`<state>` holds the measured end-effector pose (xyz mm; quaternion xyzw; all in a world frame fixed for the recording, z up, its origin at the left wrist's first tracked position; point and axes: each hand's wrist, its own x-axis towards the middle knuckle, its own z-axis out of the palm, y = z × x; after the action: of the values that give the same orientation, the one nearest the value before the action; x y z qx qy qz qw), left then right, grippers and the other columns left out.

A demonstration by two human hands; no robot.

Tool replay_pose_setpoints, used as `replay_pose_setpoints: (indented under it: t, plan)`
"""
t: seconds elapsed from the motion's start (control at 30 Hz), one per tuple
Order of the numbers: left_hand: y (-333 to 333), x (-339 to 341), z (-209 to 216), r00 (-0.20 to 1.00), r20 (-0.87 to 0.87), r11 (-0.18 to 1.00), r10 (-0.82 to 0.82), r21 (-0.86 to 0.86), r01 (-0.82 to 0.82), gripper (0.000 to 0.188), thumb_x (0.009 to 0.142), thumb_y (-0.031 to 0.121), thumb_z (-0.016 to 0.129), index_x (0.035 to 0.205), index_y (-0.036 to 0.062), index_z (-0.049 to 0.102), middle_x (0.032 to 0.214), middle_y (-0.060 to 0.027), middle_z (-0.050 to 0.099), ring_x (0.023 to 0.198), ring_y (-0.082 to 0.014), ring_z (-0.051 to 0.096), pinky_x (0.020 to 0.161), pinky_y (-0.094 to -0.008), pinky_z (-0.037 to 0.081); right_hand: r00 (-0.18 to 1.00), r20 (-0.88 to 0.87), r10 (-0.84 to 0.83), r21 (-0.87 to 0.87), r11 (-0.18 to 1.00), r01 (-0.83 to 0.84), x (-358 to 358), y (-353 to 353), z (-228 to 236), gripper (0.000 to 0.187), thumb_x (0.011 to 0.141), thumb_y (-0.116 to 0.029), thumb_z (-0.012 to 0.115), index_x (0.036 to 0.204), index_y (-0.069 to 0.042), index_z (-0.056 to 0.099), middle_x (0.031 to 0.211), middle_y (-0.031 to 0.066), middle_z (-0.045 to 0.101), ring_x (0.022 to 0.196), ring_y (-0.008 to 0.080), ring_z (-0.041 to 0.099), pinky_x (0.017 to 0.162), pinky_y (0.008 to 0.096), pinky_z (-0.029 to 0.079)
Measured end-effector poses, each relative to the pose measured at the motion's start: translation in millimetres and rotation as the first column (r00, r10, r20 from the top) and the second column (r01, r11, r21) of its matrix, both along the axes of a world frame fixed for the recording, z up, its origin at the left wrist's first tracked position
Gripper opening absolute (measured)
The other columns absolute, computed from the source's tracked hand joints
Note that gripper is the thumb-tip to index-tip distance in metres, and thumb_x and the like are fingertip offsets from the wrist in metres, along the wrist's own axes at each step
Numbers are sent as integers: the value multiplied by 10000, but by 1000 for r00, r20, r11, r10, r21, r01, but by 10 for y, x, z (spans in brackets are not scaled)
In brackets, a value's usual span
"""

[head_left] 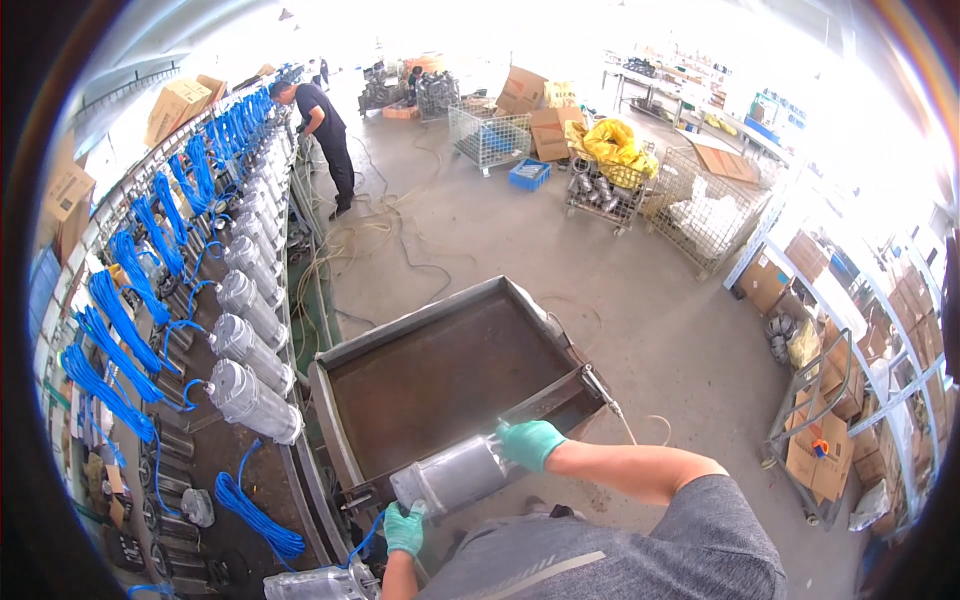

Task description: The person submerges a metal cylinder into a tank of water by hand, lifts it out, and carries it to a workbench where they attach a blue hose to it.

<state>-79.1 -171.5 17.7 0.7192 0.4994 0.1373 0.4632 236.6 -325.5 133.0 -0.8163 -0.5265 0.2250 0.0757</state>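
Observation:
A silver-grey cylindrical pump body lies on its side across the near edge of a square metal tank, with both hands on it. My left hand, in a green glove, grips its left end, where a blue cable runs off to the left. At the right end my right hand, also green-gloved, has its fingers closed round the rim. The fingertips of both hands are partly hidden. A dark brown surface shows inside the tank. Another pump body lies at the lower edge, left of my left forearm.
Along the left, a bench carries a row of upright pump bodies with blue cable coils. A loose coil lies nearer me. Farther off, a person leans over the row. Hoses, wire carts and a trolley with boxes stand about.

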Motion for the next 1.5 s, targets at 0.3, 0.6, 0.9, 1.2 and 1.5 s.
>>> replay_pose_setpoints:
  t: [0.3, 0.6, 0.9, 1.2, 1.5]
  plan:
    - [-15, 46, 41, 1000, 1, 999, 13, -31, -13, 467, 890, 331, 812, 1144, -31, 664, 1067, -199, 750, 956, -307, 713, 892, -406, 533, 631, 472, 615, -30, 727, -686, 349, -47, 188, 511, 754, -204, 823, 1244, -141, 692, 1284, 102, 667, 1122, 296, 693, 915, 401, 582]
    - [-25, 11, 54, 998, 34, 993, 47, -107, -43, 462, 897, 296, 799, 1160, -52, 648, 1072, -180, 731, 919, -253, 673, 850, -389, 527, 998, 49, -31, -44, 998, 33, -113, 55, -104, 202, 924, -197, 609, 1083, -122, 709, 1077, 157, 744, 925, 379, 739, 797, 483, 590]
    - [-33, 77, 419, 998, -62, 994, 1, -114, -8, 516, 887, 362, 809, 1193, -29, 667, 1132, -175, 732, 1000, -279, 678, 922, -392, 516, 827, 190, 529, -136, 849, -511, 209, -52, 313, 424, 913, -226, 676, 1297, -134, 522, 990, 133, 754, 807, 351, 757, 675, 462, 610]
    - [3, 41, 171, 996, -88, 989, 14, -145, -27, 631, 881, 412, 816, 1255, -57, 618, 1213, -214, 693, 1100, -320, 654, 966, -400, 497, 943, 302, 138, 11, 989, -148, 83, -63, -224, 434, 973, -441, 594, 1158, -56, 668, 767, 151, 736, 715, 353, 741, 625, 491, 573]
    - [26, 28, 187, 999, -52, 990, 7, -143, -14, 566, 896, 389, 806, 1201, -55, 636, 1147, -205, 721, 1038, -318, 679, 939, -401, 513, 941, 330, 74, 142, 982, -126, 48, -76, 85, 420, 944, -486, 640, 1036, -80, 693, 936, 146, 745, 842, 340, 738, 731, 459, 591]
